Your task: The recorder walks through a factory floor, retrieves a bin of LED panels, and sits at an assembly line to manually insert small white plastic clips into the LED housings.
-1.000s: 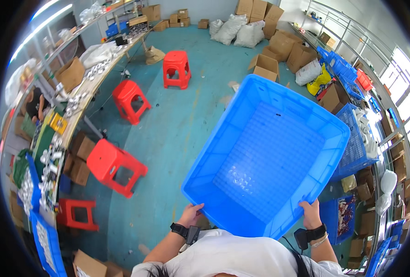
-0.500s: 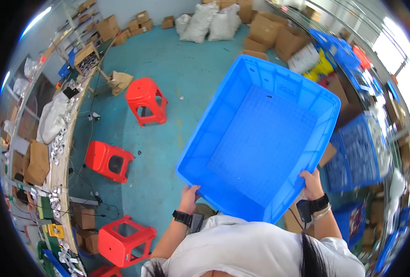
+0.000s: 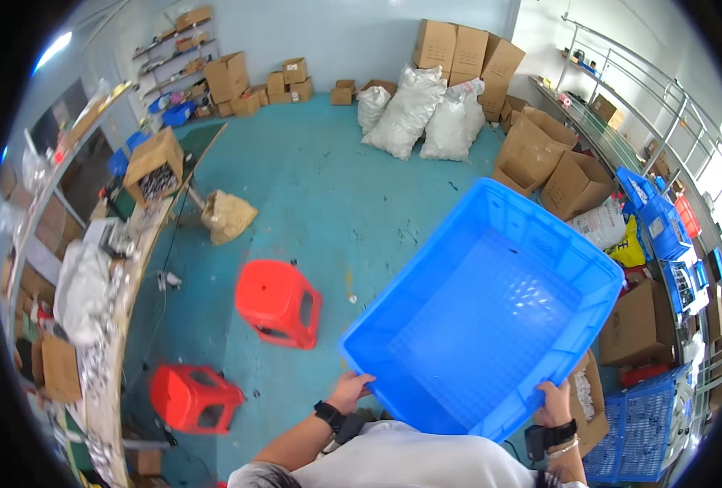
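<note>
A large blue plastic bin [image 3: 483, 317] with nothing in it is held up in front of my body, its open top facing me. My left hand [image 3: 351, 392] grips the rim at the near left corner, fingers closed. Around the rim on the near right side, my right hand [image 3: 554, 403] is closed with the thumb on top. Both wrists wear dark bands. The undersides of the bin and the fingertips beneath it are hidden.
Two red stools [image 3: 276, 301] stand left on the green floor [image 3: 320, 187]. A cluttered workbench [image 3: 137, 301] lines the left. White sacks [image 3: 410, 114] and cardboard boxes [image 3: 536, 146] stand ahead. Blue crates [image 3: 637, 431] and an open carton [image 3: 590, 398] sit close on the right.
The view has lifted and moved forward, showing more of the far wall. The stools have shifted lower in the picture. Both hands keep hold of the bin.
</note>
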`<state>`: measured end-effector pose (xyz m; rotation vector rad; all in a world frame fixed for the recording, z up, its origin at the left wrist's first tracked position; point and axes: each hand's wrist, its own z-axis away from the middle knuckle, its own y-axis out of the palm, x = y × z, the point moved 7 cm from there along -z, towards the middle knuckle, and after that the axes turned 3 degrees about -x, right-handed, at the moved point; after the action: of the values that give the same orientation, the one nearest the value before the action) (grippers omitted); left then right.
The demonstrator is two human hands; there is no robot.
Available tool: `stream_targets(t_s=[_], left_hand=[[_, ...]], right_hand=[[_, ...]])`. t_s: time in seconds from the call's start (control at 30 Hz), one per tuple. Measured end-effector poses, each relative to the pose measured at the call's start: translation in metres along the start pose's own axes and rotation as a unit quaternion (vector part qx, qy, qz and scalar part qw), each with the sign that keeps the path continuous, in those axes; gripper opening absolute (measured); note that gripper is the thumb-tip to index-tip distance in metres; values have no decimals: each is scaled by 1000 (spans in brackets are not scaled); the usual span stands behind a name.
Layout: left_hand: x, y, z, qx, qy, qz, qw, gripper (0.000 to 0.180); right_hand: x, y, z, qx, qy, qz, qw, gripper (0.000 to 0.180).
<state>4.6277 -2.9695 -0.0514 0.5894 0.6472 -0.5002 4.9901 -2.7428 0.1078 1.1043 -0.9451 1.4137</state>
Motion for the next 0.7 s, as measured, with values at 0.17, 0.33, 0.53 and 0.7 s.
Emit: stream_targets(t_s=[0.17, 0.33, 0.53, 0.7], left_hand=[[-85, 59, -143, 45, 43, -20, 998, 24], [-179, 58, -235, 9, 91, -22, 996, 27], [-265, 9, -278, -30, 91, 178, 979, 37], [-342, -24, -373, -87, 5, 277, 957, 34]], right_hand=[[43, 63, -105, -50, -30, -13, 998, 36], [74, 156, -237, -34, -14, 15, 999, 40], [136, 364, -356, 131, -34, 42, 990, 41], [170, 528, -430, 237, -102, 80, 963, 44]])
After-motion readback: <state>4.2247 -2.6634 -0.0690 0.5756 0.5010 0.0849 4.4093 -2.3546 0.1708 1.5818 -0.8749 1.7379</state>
